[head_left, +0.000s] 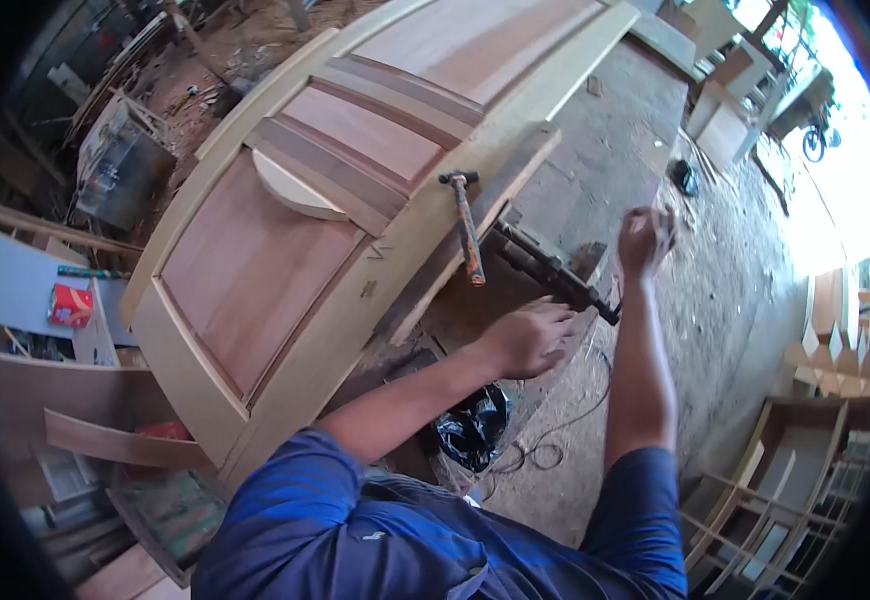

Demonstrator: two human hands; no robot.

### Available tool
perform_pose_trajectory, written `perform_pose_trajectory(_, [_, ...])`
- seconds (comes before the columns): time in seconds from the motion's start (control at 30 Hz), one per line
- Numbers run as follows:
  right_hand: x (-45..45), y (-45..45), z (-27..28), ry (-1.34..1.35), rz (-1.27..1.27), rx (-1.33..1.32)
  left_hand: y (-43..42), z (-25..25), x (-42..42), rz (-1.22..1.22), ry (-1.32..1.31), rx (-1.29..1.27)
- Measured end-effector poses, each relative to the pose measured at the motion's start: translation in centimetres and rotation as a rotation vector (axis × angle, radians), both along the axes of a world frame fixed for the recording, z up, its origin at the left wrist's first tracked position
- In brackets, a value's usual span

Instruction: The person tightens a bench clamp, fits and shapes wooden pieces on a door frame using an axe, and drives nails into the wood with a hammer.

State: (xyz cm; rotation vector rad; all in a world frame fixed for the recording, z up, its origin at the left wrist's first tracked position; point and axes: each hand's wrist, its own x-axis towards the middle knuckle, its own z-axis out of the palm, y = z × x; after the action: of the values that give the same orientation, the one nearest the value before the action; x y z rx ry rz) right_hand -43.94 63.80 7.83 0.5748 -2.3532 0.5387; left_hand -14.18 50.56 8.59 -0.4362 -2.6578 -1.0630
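My left hand (532, 338) is low over the bench's near edge, back of the hand up and fingers loosely bent. I see nothing held in it. Out to the right, my right hand (647, 242) is raised with its fingers curled in; what they hold, if anything, is too small to make out. Between the hands a dark metal vise (553, 268) with a long bar is set at the bench edge. A hammer (469, 230) with a worn orange handle lies across the edge of a panelled wooden door (355, 290). On the door rests a pale half-round wood piece (295, 188).
Under the door is a workbench (605, 110). A black plastic bag (473, 425) hangs below my left forearm, near a loose cable (545, 455) on the ground. Wooden frames (775, 480) stand at lower right. A red tin (71, 306) is at far left.
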Motion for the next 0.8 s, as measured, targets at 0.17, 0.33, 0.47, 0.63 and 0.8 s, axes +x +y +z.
perform_pose_trajectory(0.17, [15.0, -10.5, 2.4, -0.018, 0.395, -0.202, -10.1, 0.5, 8.8, 0.451, 0.016, -0.134])
perform_pose_trajectory(0.33, [22.2, -16.2, 0.7, -0.689, 0.537, -0.111, -13.2, -3.0, 10.8, 0.591, 0.035, -0.097])
perform_pose_trajectory(0.47, [25.7, -17.9, 0.3, -0.614, 0.463, -0.079, -13.8, -3.7, 10.4, 0.535, 0.017, -0.021])
perform_pose_trajectory(0.63, [25.7, -21.0, 0.7, -0.522, 0.527, 0.009, -13.7, -4.7, 10.9, 0.575, -0.059, 0.003])
perform_pose_trajectory(0.8, [28.2, -27.7, 2.3, -0.761, 0.571, 0.217, -13.4, -2.8, 11.4, 0.691, -0.467, 0.216])
